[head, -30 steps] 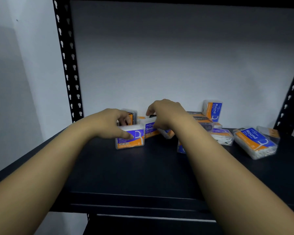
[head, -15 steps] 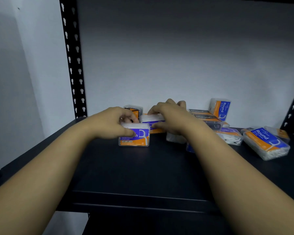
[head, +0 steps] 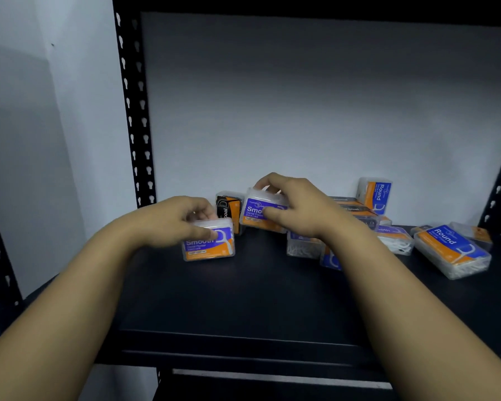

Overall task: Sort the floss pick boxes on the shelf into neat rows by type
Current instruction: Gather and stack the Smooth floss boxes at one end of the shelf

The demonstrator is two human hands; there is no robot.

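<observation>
- Floss pick boxes, clear plastic with purple-and-orange or blue-and-orange labels, lie scattered along the back of the black metal shelf (head: 243, 299), most of them right of centre.
- Left hand (head: 174, 219) is closed from above on a clear "Smooth" box with purple-and-orange label (head: 209, 244), which stands on its long edge on the shelf, label facing the camera.
- Right hand (head: 298, 206) holds a second clear "Smooth" box (head: 262, 212), thumb on its front and fingers over its top edge; it appears lifted a little and tilted, up and to the right of the first box, and apart from it.
- Key relation, as I judge it: the two matching boxes both run left-right, so the right hand's box needs to come down beside or behind the left one to start a "Smooth" row.
- A black-and-orange charcoal box (head: 229, 211) stands upright just behind and between the two, in the way of a row going straight back.
- Blue-and-orange "Round" boxes sit well to the right: one upright by the wall (head: 375, 193), one lying flat at an angle (head: 451, 251).
- Hidden or unclear: the right forearm covers several boxes beneath it, and their labels cannot be read in full; whether the right hand's box touches the shelf cannot be told.
</observation>
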